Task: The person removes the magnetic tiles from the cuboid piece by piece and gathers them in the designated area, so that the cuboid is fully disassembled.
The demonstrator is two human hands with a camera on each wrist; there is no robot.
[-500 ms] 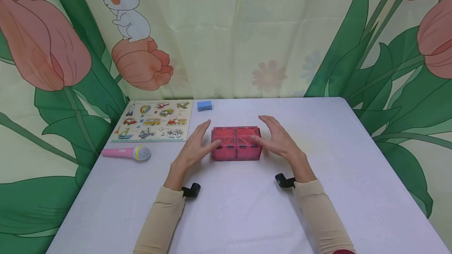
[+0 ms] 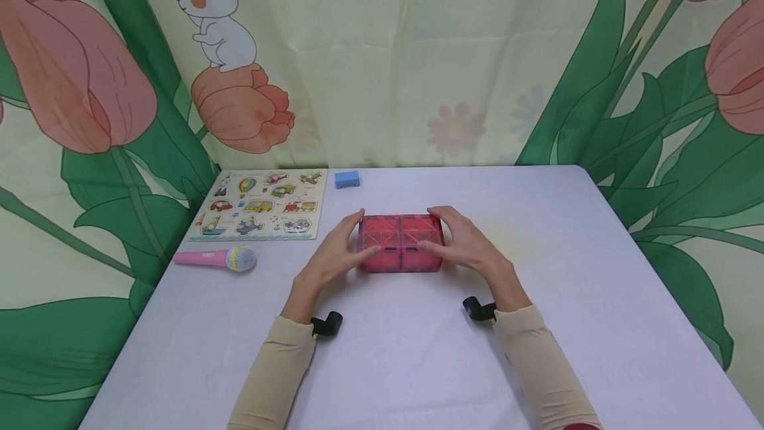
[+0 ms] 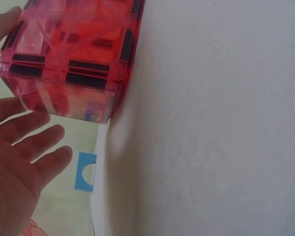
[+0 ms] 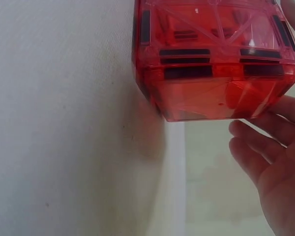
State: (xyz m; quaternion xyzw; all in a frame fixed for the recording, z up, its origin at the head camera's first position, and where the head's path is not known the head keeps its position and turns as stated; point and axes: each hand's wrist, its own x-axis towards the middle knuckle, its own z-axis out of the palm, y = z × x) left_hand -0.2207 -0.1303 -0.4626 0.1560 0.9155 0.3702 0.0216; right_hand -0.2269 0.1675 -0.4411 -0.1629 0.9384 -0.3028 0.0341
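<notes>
A box of see-through red magnetic tiles lies on the white table between both hands. My left hand holds its left end, thumb along the near edge and index finger at the far corner. At the opposite end my right hand grips in the same way. In the left wrist view, the box shows dark magnet strips along its edges, and the lower fingers of that hand stand off it. In the right wrist view, fingertips of the right hand meet the end of the box.
To the left lies a wooden picture puzzle board with vehicle pieces. Nearer is a pink toy microphone. A blue arch block sits at the table's back edge, before a flowered curtain.
Both hands have moved in toward the box from either side, and their fingers have come onto its ends. The box stays in the same place on the table.
</notes>
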